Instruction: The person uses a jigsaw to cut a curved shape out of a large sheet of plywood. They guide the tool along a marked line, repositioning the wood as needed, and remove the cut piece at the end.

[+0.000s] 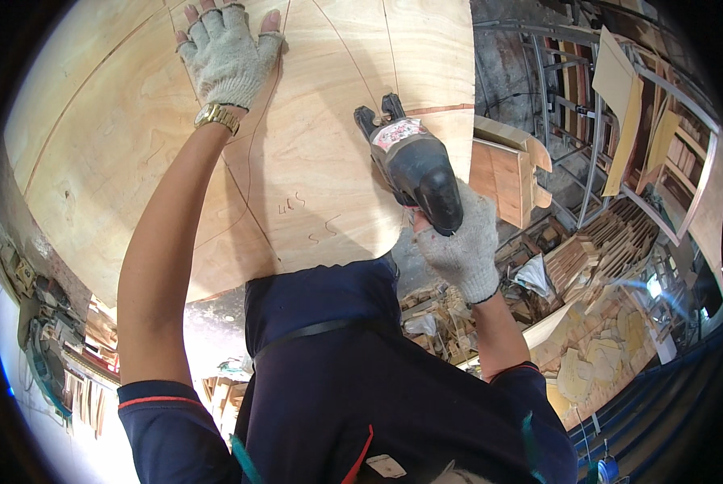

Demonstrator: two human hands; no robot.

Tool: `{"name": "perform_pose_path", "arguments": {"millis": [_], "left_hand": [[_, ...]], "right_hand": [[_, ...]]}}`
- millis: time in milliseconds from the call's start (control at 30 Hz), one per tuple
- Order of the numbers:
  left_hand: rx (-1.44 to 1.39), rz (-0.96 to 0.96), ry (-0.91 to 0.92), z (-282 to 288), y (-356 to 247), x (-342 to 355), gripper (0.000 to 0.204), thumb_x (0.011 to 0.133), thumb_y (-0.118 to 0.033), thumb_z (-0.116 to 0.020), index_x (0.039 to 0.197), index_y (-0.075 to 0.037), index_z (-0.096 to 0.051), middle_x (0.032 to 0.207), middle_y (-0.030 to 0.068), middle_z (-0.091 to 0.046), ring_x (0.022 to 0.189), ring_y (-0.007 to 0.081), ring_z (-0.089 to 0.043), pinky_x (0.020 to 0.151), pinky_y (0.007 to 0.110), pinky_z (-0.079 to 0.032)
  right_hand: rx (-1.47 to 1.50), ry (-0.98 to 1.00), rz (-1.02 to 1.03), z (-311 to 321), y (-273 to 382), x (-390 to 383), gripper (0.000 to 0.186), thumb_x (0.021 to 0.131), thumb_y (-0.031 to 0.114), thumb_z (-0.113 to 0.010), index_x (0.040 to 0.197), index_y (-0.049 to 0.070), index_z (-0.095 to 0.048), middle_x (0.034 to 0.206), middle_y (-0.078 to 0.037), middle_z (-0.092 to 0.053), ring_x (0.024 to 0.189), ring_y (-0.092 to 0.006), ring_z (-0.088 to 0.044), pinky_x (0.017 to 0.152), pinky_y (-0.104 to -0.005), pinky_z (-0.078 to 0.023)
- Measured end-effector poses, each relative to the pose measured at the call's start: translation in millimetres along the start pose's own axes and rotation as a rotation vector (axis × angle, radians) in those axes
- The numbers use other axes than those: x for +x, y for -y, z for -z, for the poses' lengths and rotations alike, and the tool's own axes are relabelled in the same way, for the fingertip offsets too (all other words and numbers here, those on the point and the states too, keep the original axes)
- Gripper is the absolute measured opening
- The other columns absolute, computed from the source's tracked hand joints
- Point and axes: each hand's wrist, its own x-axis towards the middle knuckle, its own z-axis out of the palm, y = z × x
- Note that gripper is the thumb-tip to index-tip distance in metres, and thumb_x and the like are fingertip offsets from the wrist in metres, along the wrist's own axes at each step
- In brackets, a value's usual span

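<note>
Two gloved hands are at work on one broad wooden sheet (313, 161), spread out in front of the person's waist; what holds it up is out of sight. The left hand (231, 68) rests flat toward its far side, fingers spread wide, gripping nothing. The right hand (462, 246) holds a jigsaw (422, 173) over the sheet's right side, though the tool's body hides most of those fingers. Marking looks done: long drawn lines (253, 211) cross the wood, some straight, some curved. Cutting, I'd judge, is barely begun: a brown line (438, 108) runs from near the saw's front to the right edge, perhaps a kerf, perhaps only a mark. The other lines appear uncut, so most sawing seems left. Offcuts (571, 262) lie heaped off to the right.
</note>
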Motion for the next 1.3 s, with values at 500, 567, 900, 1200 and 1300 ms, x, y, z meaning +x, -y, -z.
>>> {"name": "perform_pose_path", "arguments": {"millis": [500,567,900,1200,1300], "left_hand": [[-0.011,-0.001,0.011,5.8,-3.2,-0.9,0.082,0.099,-0.043,-0.057,0.16,0.005,-0.031,0.168,0.0274,-0.026,0.157,0.0444,-0.019,0.128,0.055,-0.012],[-0.005,0.002,0.008,5.6,-4.7,-0.7,0.082,0.099,-0.044,-0.057,0.16,0.005,-0.032,0.168,0.0274,-0.027,0.157,0.0447,-0.019,0.128,0.055,-0.012],[0.0,0.001,0.014,5.1,-2.8,-0.1,0.083,0.098,-0.044,-0.057,0.159,0.005,-0.032,0.167,0.0286,-0.028,0.156,0.0462,-0.019,0.128,0.055,-0.013],[-0.058,0.002,0.043,11.2,-3.2,-0.4,0.083,0.099,-0.043,-0.056,0.16,0.006,-0.03,0.167,0.0294,-0.026,0.157,0.0462,-0.019,0.128,0.056,-0.012],[-0.07,0.012,0.042,14.0,-4.8,-0.8,0.083,0.099,-0.044,-0.055,0.16,0.006,-0.029,0.167,0.0292,-0.026,0.157,0.0459,-0.018,0.128,0.056,-0.012]], "right_hand": [[-0.019,0.015,-0.015,1.3,7.0,8.1,0.027,0.074,0.011,-0.073,0.1,0.003,-0.07,0.079,-0.018,-0.072,0.077,-0.0385,-0.073,0.071,-0.0437,-0.058],[0.006,0.002,-0.01,1.8,9.1,8.9,0.028,0.074,0.011,-0.073,0.1,0.003,-0.07,0.08,-0.018,-0.072,0.077,-0.0386,-0.073,0.07,-0.0437,-0.058],[-0.168,-0.061,0.116,-3.3,0.5,10.3,0.035,0.073,0.015,-0.076,0.107,0.005,-0.07,0.087,-0.018,-0.072,0.082,-0.0401,-0.071,0.075,-0.048,-0.055],[-0.061,-0.028,0.032,0.8,11.3,14.0,0.038,0.073,0.014,-0.077,0.11,0.003,-0.07,0.087,-0.019,-0.073,0.082,-0.0395,-0.072,0.073,-0.0458,-0.056],[-0.128,-0.067,0.061,-0.4,11.6,15.2,0.036,0.074,0.014,-0.077,0.108,0.003,-0.07,0.086,-0.019,-0.073,0.082,-0.0394,-0.073,0.073,-0.0447,-0.057]]}}
